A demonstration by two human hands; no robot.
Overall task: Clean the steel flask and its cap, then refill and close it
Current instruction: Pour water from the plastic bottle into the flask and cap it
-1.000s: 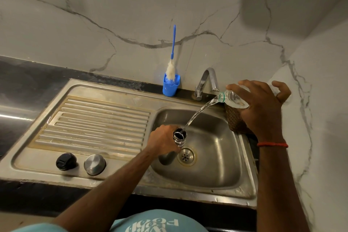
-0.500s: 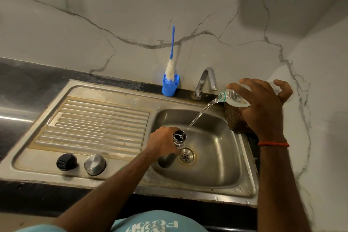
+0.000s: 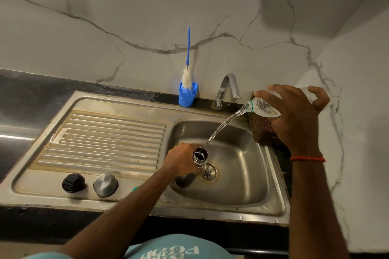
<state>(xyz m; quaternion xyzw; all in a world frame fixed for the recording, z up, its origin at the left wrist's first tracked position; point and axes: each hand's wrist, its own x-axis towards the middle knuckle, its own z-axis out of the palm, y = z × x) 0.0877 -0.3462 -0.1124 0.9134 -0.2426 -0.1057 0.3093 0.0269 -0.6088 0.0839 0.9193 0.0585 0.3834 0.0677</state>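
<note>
The steel flask [image 3: 199, 161], clasped below its mouth by the left grip [image 3: 181, 161], is filled from a plastic bottle [image 3: 263, 108] clutched by the right grip [image 3: 294, 115]. Wet, filled steel is judged slippery and heavy.

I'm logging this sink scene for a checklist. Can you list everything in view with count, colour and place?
steel flask: 1, silver, open, held over the basin near the drain
plastic bottle: 1, clear, tilted above the basin's right side, pouring water into the flask
black cap: 1, black, front of the drainboard
steel cap: 1, silver, just right of the black cap
bottle brush: 1, blue handle, white bristles, standing in the holder
holder: 1, blue, against the wall behind the sink
tap: 1, silver, behind the basin
basket: 1, brown woven, right of the basin
sink: 1, steel, set in a black counter
left hand: grips the flask
right hand: grips the bottle, red thread at the wrist
</note>
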